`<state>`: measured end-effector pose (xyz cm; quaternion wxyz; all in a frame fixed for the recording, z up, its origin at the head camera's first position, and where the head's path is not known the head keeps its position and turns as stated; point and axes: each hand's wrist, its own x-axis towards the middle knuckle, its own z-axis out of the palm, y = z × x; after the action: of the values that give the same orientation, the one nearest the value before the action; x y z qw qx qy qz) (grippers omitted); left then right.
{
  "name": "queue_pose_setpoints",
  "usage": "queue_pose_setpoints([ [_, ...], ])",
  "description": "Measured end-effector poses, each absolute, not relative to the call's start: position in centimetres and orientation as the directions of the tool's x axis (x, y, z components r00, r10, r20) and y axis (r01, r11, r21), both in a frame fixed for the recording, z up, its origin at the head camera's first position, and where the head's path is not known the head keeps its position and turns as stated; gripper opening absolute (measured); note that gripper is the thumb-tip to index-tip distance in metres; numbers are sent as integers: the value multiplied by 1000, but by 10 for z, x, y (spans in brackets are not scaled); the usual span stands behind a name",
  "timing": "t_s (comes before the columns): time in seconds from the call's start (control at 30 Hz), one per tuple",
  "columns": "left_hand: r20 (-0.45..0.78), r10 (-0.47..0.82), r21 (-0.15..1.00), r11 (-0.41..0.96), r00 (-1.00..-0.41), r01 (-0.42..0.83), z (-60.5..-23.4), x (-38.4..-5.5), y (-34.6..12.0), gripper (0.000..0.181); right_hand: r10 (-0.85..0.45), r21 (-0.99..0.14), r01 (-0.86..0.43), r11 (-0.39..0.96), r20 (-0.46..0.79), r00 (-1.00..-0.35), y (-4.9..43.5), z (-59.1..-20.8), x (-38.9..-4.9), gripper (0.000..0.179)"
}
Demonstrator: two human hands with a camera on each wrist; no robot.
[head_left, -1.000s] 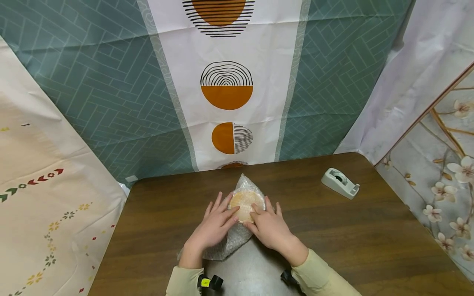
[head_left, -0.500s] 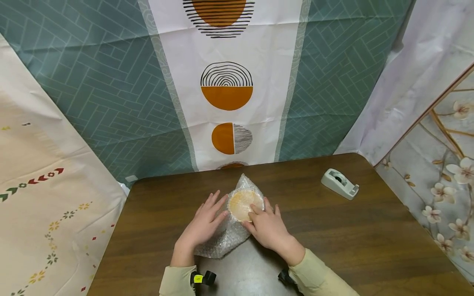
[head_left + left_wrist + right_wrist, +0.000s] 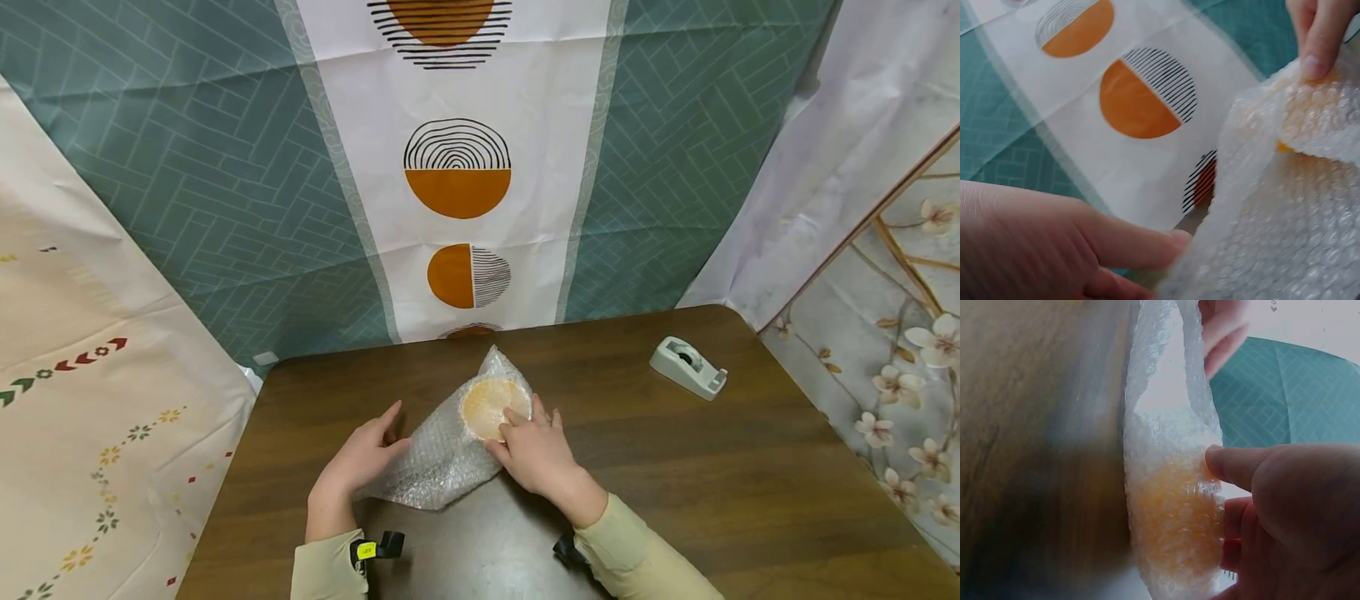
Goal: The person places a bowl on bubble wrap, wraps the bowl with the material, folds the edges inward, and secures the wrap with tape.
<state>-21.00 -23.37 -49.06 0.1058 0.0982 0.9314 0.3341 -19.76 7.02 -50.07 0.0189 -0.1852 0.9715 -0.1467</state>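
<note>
Brown table | teal-and-white cloth behind | left hand spread | right hand spread, pressing bubble wrap

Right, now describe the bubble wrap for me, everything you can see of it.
The bubble wrap is clear, glossy plastic film covered in small raised bubbles. It lies slantwise on the brown table, its far end narrowing to a point and a flatter stretch running toward the person's near left. Near the far end it covers a round yellowish thing that shows through. The right hand touches it there; the left hand is at its left edge, contact unclear.
</note>
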Motion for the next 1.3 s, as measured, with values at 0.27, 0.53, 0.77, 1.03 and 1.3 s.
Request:
queue_pose_setpoints([
  [0.27,-222,232,632,774,-947,41,-488,-204,-239,69,-370,-279,-363,889,28,-929,71,-501,-198,48],
  [0.53,-285,207,605,796,-936,-8,-489,-201,-234,71,-376,-270,-375,887,53,-925,70,-501,-196,45],
  [0.77,-269,174,601,799,-947,-24,-490,-200,-236,76,-381,-257,-383,887,61,-923,70,-503,-196,45],
  [1.03,-278,169,640,767,-946,-50,-489,-200,-243,79,-374,-262,-375,889,55,-926,70,-504,-197,46],
  [1.3,-303,196,670,739,-933,-62,-492,-199,-253,76,-368,-260,-364,894,37,-929,70,-505,-197,49],
])
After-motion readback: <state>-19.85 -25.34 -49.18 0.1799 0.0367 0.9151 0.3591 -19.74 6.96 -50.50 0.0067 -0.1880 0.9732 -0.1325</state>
